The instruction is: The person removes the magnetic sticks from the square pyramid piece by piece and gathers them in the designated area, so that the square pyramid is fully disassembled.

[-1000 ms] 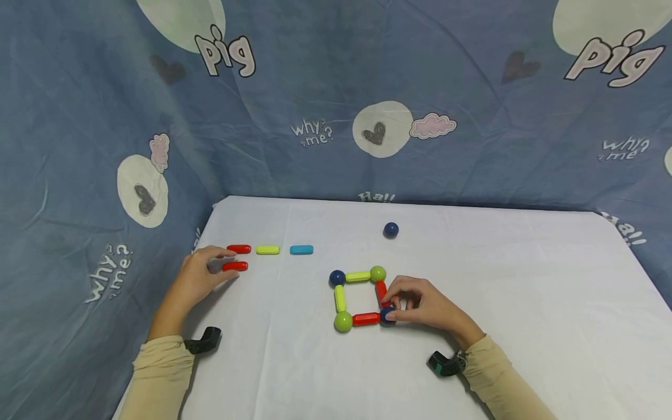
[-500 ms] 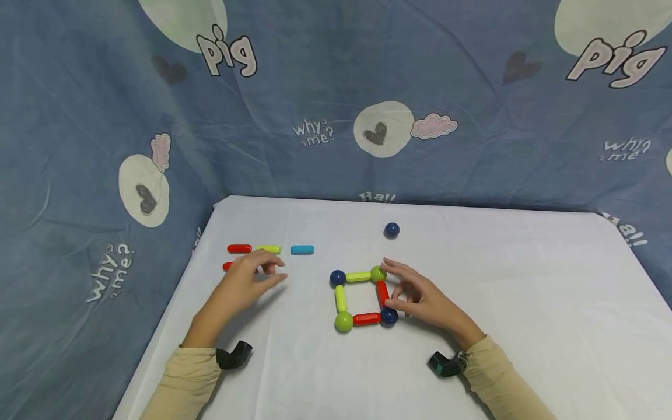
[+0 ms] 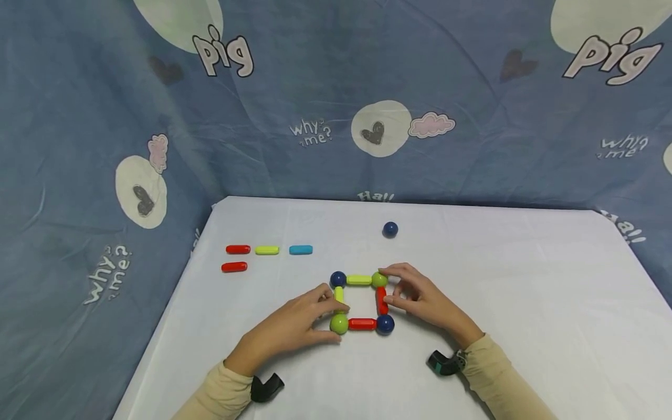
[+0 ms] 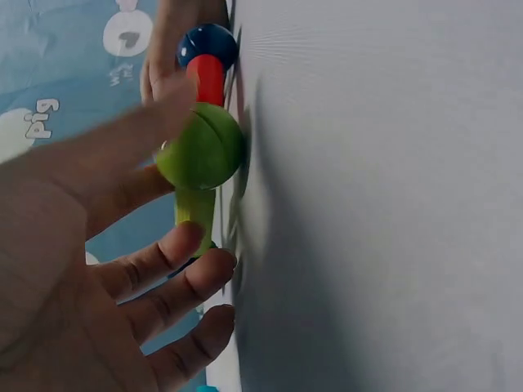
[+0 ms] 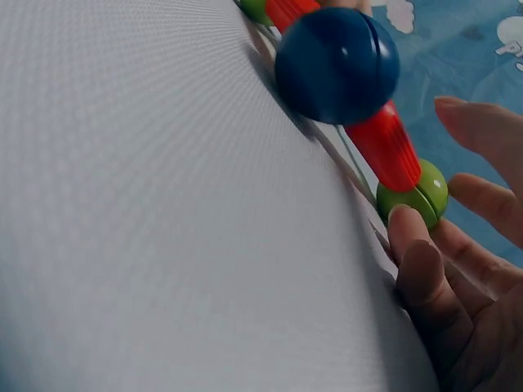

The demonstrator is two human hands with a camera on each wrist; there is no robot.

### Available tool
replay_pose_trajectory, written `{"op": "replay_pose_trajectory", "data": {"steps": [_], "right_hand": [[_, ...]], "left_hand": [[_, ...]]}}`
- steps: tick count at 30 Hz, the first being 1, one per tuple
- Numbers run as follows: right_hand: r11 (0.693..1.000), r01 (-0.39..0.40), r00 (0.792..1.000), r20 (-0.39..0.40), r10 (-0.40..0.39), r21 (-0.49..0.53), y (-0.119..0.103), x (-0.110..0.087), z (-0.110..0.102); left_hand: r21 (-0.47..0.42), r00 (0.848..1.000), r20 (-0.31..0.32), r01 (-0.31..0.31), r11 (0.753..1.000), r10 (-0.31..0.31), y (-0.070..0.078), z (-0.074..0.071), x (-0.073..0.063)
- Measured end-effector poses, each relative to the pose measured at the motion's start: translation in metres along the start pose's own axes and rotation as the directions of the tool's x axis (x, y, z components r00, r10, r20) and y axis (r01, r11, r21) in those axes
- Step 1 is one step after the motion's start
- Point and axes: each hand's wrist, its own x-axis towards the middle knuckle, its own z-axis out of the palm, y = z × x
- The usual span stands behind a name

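Lime-green ball (image 3: pixel 339 324): near-left corner of the ball-and-rod square (image 3: pixel 362 324), flat on counter (image 3: pixel 514 274). Left hand (image 3: pixel 296 324), grip parted around it, contact unclear. Right hand (image 3: pixel 424 298), grip apart, beside right-side red rod (image 3: pixel 381 301). Uneven push might skew the square or separate a joint. Room rightward on counter; beyond the square, loose navy ball (image 3: pixel 390 229) short of back edge (image 3: pixel 472 206).

Blue printed cloth (image 3: pixel 315 64) hangs behind a white-covered table (image 3: pixel 514 268)
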Motion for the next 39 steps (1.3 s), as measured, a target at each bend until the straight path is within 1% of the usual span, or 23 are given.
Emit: {"op": "replay_pose_trajectory", "data": {"steps": [4, 6, 9, 13, 15, 18, 22, 25, 28, 33, 36, 39], "right_hand": [[1.000, -0.015, 1.000, 0.002, 0.015, -0.003, 0.001, 0.000, 0.000], [1.000, -0.025, 1.000, 0.001, 0.025, 0.008, 0.002, 0.000, 0.000], [0.999, -0.028, 1.000, 0.010, 0.028, 0.018, 0.003, -0.001, 0.000], [1.000, 0.016, 0.998, 0.059, -0.017, 0.024, 0.005, -0.001, -0.001], [0.999, 0.038, 0.996, 0.075, -0.041, 0.035, 0.005, -0.001, -0.001], [0.998, 0.031, 0.998, 0.061, -0.034, 0.048, 0.004, 0.000, 0.000], [0.996, -0.051, 0.999, 0.024, 0.049, 0.077, 0.002, 0.003, 0.001], [0.993, -0.085, 0.996, 0.004, 0.085, 0.086, 0.000, 0.007, 0.002], [0.995, -0.079, 0.997, -0.010, 0.080, 0.068, -0.002, 0.012, 0.004], [0.999, -0.046, 0.999, 0.000, 0.046, 0.003, 0.000, 0.022, 0.010], [0.999, -0.010, 1.000, 0.004, 0.010, -0.039, 0.002, 0.025, 0.013], [0.999, 0.001, 1.000, -0.002, -0.001, -0.052, 0.001, 0.027, 0.014]], "left_hand": [[0.018, 1.000, -0.011, 0.018, 1.000, -0.017, -0.002, -0.002, 0.000], [0.022, 0.999, -0.027, 0.033, 0.999, -0.032, -0.003, -0.005, -0.001], [0.022, 0.996, -0.072, 0.048, 0.999, -0.046, -0.006, -0.008, -0.002], [0.009, 0.990, -0.131, 0.045, 0.999, -0.044, -0.011, -0.007, -0.001], [-0.006, 0.988, -0.148, 0.040, 0.999, -0.041, -0.012, -0.006, 0.000], [-0.036, 0.986, -0.164, 0.033, 0.999, -0.038, -0.012, -0.004, 0.002], [-0.101, 0.979, -0.196, 0.028, 0.994, -0.048, -0.013, -0.001, 0.009], [-0.154, 0.975, -0.210, 0.043, 0.987, -0.075, -0.014, 0.000, 0.017], [-0.189, 0.975, -0.207, 0.044, 0.981, -0.084, -0.014, 0.002, 0.026], [-0.212, 0.979, -0.194, 0.023, 0.977, -0.065, -0.011, 0.006, 0.039], [-0.217, 0.979, -0.193, 0.023, 0.976, -0.066, -0.006, 0.008, 0.043], [-0.224, 0.976, -0.206, 0.022, 0.974, -0.069, -0.001, 0.008, 0.044]]}}
